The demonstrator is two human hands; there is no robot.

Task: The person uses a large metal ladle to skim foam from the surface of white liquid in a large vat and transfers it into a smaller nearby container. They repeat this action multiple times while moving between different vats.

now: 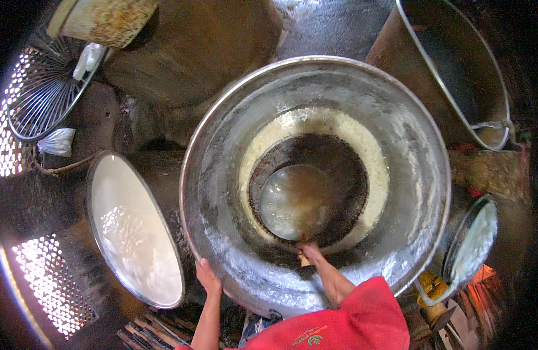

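Note:
A large round metal vat (417, 169) fills the middle of the head view. Pale, curd-like liquid (371, 151) forms a ring inside it, around a dark round basket (353, 175). My right hand (309, 254) is closed around the short wooden handle of a round metal ladle (286, 201). The ladle's wide bowl lies within the dark basket, with cloudy liquid in it. At the vat's near left rim, my left hand (209, 277) grips the edge; its fingers are only partly visible.
A wide basin of white liquid (135, 239) stands left of the vat. Farther left hangs a wire fan guard (44, 93). To the right is a smaller round vessel (473, 242), near glowing firewood (482, 277). Another big vat (473, 70) stands far right. Sticks (155, 332) lie near left.

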